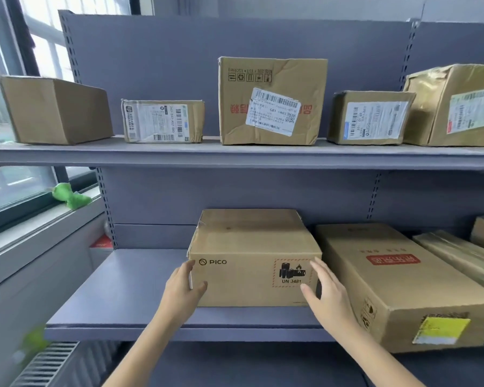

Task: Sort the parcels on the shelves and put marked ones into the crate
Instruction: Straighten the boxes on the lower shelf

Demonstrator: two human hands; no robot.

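Brown cardboard PICO box with red battery-hazard mark (252,258) squarely ahead, long axis across, bracketed by left hand (183,286) touching one front corner, right hand (326,289) open at the other, neither clamped.

The cardboard box (253,259) between my hands reads "PICO" beside a round logo on its front face. To the right on that face, a red dashed-border battery hazard mark (292,272) shows batteries with a flame and reads "UN 3481". The long carton (397,280) beside it carries a red stamp of Chinese characters I cannot read. On the upper shelf, the tall box (271,100) has upside-down red characters, handling symbols and a barcoded shipping label (273,111) with print too small to read.
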